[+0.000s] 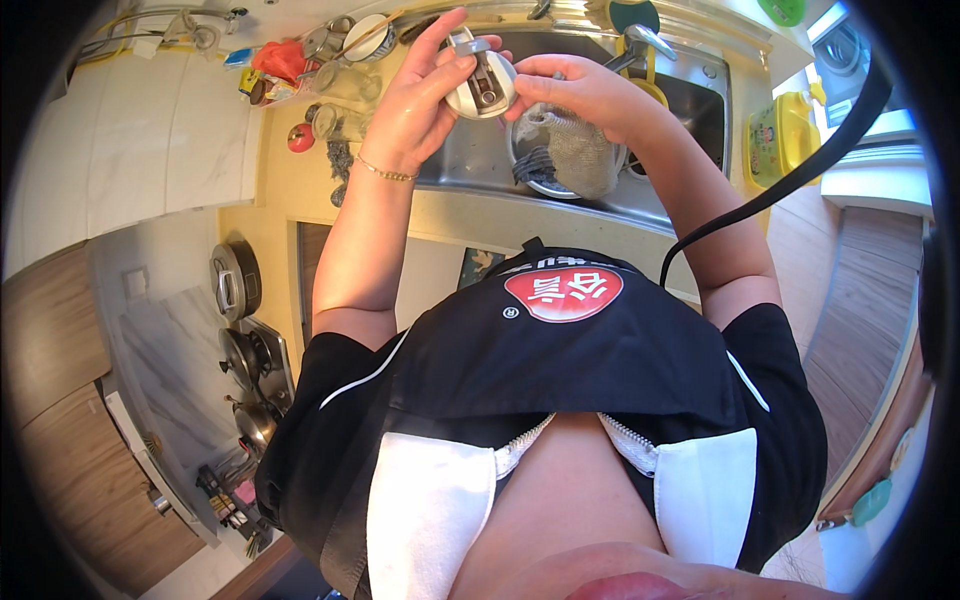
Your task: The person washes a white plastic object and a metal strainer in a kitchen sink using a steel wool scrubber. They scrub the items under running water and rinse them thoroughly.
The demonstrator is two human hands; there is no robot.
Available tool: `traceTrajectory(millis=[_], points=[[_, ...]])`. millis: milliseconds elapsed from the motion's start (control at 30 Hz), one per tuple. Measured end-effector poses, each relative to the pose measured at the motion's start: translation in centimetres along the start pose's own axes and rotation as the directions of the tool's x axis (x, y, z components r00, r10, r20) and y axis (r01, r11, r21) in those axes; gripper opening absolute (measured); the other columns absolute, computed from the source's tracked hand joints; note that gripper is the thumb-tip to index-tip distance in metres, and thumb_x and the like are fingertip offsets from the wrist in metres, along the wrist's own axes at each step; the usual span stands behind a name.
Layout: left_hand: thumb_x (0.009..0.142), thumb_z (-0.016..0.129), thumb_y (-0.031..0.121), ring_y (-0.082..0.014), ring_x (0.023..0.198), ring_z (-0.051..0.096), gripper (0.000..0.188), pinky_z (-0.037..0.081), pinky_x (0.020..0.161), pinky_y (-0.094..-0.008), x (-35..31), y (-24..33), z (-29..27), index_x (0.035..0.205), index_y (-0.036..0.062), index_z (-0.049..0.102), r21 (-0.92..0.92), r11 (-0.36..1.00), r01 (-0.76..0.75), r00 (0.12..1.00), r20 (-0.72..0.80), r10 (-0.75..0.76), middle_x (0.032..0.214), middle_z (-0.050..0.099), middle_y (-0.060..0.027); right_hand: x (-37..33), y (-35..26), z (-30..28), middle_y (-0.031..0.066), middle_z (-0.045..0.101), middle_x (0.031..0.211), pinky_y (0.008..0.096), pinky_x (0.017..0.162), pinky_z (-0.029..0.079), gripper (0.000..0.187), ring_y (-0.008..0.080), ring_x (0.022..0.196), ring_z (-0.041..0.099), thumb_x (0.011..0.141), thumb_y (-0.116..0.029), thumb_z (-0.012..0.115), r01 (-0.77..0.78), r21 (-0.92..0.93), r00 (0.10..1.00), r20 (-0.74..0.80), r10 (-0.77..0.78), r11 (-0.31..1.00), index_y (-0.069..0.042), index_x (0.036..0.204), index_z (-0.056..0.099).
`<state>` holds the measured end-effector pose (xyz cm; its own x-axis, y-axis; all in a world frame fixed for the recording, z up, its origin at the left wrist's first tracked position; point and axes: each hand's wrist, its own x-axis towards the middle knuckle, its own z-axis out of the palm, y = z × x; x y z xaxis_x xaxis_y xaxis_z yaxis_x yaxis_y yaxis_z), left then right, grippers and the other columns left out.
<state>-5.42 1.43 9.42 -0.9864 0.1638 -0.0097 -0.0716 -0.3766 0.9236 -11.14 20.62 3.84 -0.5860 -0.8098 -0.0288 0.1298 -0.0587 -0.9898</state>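
Above the front left of the steel sink [455, 160], both hands hold a white oval gadget [460, 103]. It has a brownish slot along its middle and a grey metal piece at the top; its exact kind is unclear. My left hand [425, 100] is closed round its left side, thumb pressed on top and some fingers raised. The fingertips of my right hand [570, 92] pinch its right edge. Below my right hand, a round metal basin [548, 187] in the sink carries a grey mesh cloth [585, 155] and a dark scrubber [535, 165].
A faucet [650, 42] reaches over the sink. On the right stands a yellow jug [782, 140]. Glass jars [340, 122], a red bag [280, 62] and a red round item [300, 138] crowd the left counter. A black strap [790, 185] hangs across the right side.
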Motion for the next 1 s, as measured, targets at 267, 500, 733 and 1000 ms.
traceTrajectory(millis=[267, 500, 733, 1000], points=[[0.091, 0.051, 0.009, -0.0225, 0.122, 0.045, 0.026, 0.037, 0.100, -0.0328, -0.2, 2.0, 0.6, 0.115, 0.0086, 0.062, 0.651, 0.711, -0.266, 0.963, 0.207, 0.171, 0.124, 0.053, -0.0081, -0.6, -1.5, -0.5, 0.0040, 0.061, 0.104, 0.0255, 0.086, 0.041, 0.041, 0.0106, 0.098, 0.055, 0.088, -0.032, 0.059, 0.130, -0.006, 0.990, -0.056, -0.130, 0.992, -0.004, 0.118, 0.056], [0.088, 0.056, 0.015, -0.0253, 0.110, 0.051, 0.023, 0.040, 0.093, -0.0318, 0.0, 5.3, 2.4, 0.106, 0.0024, 0.064, 0.780, 0.471, -0.412, 0.911, 0.351, 0.216, 0.121, 0.051, -0.0118, -1.0, -4.4, -0.2, 0.0043, 0.062, 0.102, 0.0244, 0.086, 0.042, 0.040, 0.0104, 0.095, 0.056, 0.083, -0.030, 0.066, 0.142, -0.139, 0.972, -0.168, -0.165, 0.980, -0.008, 0.115, 0.059], [0.089, 0.056, 0.014, -0.0235, 0.107, 0.053, 0.025, 0.041, 0.090, -0.0312, 0.1, 5.1, 1.1, 0.111, 0.0032, 0.061, 0.772, 0.368, -0.519, 0.848, 0.412, 0.332, 0.116, 0.055, -0.0123, -1.1, -5.7, -0.6, 0.0028, 0.062, 0.099, 0.0246, 0.084, 0.043, 0.034, 0.0093, 0.094, 0.056, 0.083, -0.028, 0.067, 0.127, -0.196, 0.958, -0.232, -0.171, 0.972, -0.009, 0.110, 0.060], [0.094, 0.045, 0.019, -0.0230, 0.121, 0.044, 0.040, 0.039, 0.103, -0.0419, -0.4, 4.0, 1.6, 0.130, 0.0002, 0.041, 0.069, 0.951, -0.301, 0.949, 0.124, 0.291, 0.135, 0.040, -0.0101, -1.5, -8.6, -1.4, 0.0026, 0.063, 0.096, 0.0260, 0.079, 0.044, 0.032, 0.0104, 0.090, 0.057, 0.080, -0.025, 0.069, 0.330, -0.605, 0.843, -0.158, -0.515, 0.725, -0.006, 0.104, 0.061]])
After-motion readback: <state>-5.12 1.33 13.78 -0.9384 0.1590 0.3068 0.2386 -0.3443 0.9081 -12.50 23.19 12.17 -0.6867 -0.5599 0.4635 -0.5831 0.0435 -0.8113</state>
